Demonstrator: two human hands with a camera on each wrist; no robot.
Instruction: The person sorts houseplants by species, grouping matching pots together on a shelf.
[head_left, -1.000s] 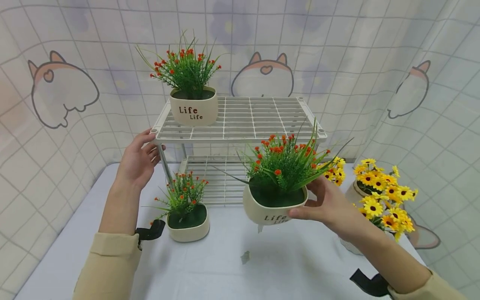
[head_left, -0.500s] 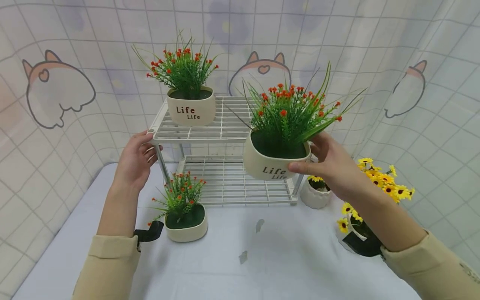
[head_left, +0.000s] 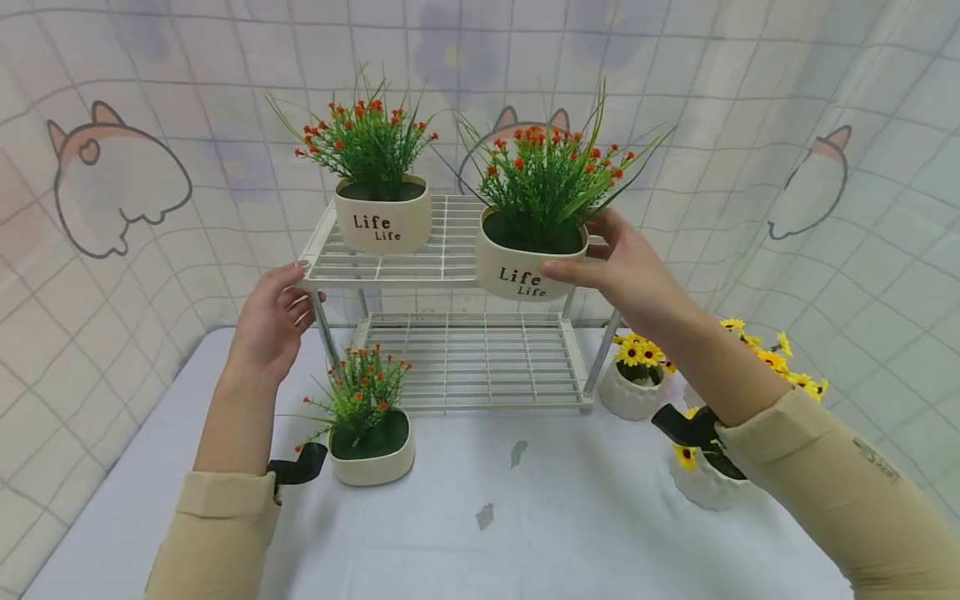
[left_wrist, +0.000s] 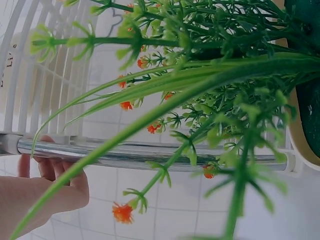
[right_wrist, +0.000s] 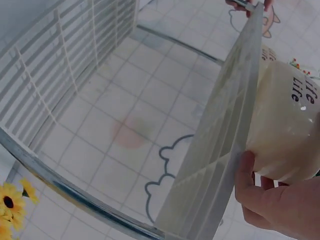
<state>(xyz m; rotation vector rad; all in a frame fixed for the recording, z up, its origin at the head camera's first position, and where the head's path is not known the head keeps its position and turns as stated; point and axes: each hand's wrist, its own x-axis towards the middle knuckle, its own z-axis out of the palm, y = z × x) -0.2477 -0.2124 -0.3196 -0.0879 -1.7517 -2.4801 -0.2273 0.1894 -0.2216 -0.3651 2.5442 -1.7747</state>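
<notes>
My right hand [head_left: 633, 271] grips a cream oval flowerpot [head_left: 498, 258] marked "Life", thumb on its front, fingers round its right side. Green grass and small red flowers fill it. In the head view it overlaps the front edge of the top tier of a white two-tier wire shelf [head_left: 457, 237]; in the right wrist view the pot [right_wrist: 285, 130] is right at that tier's surface. With thumb on top and fingers curled by the post, my left hand [head_left: 266, 325] holds the shelf's front left corner. A matching flowerpot [head_left: 382, 218] stands on the top tier's left.
A third red-flowered pot [head_left: 375, 467] sits on the white tablecloth [head_left: 420, 542] before the shelf's left post. Right of the shelf stand white pots of yellow flowers [head_left: 637, 387], partly behind my right arm. A patterned curtain [head_left: 712, 125] hangs behind.
My right hand has raised the flowerpot from in front of the shelf to top-tier height, then shifted it left and farther back. My left hand stays at the shelf corner.
</notes>
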